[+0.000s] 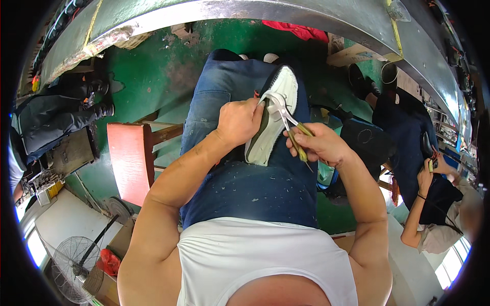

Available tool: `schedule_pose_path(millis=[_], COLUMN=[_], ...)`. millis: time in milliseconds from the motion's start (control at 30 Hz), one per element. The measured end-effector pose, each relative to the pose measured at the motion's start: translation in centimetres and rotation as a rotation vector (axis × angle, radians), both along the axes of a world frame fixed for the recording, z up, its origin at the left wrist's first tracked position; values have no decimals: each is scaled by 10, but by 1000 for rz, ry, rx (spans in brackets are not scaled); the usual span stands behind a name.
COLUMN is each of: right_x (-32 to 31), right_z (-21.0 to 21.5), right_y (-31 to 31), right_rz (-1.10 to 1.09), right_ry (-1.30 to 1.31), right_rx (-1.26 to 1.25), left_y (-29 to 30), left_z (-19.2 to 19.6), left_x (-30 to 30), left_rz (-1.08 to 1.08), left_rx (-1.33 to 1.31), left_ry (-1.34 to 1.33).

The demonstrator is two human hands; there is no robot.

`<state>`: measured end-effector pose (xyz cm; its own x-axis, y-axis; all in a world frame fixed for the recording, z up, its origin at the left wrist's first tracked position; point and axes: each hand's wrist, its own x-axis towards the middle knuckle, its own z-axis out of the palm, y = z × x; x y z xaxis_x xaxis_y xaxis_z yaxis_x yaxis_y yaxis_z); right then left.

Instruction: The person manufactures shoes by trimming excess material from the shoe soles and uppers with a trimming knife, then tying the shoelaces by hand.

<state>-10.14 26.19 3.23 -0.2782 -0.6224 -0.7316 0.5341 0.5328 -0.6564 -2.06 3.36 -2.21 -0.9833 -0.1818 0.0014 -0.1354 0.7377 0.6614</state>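
Observation:
A shoe (277,97) with a white sole and olive upper lies sole-up on my lap, resting on my blue jeans (255,188). My left hand (239,121) grips the shoe's left side near the middle. My right hand (320,144) is closed on the yellow handles of metal pliers (284,113), whose jaws bite the edge of the upper at the sole's left rim.
A red wooden stool (130,160) stands to my left on the green floor (148,76). A long metal bench edge (286,13) curves across the top. A person in dark clothes (434,183) sits at my right. A floor fan (74,268) is at lower left.

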Motion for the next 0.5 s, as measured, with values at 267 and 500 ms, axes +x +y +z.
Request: schedule_pose_path(millis=[267, 500], right_x=[2, -59], right_z=[14, 60], right_y=[-1, -22], right_rz=[291, 442], right_ry=[442, 58], right_rx=[15, 261], left_y=[-3, 4], left_z=[7, 15], left_x=[4, 6], left_rz=[4, -84], left_rx=[14, -64], left_ry=[20, 96])
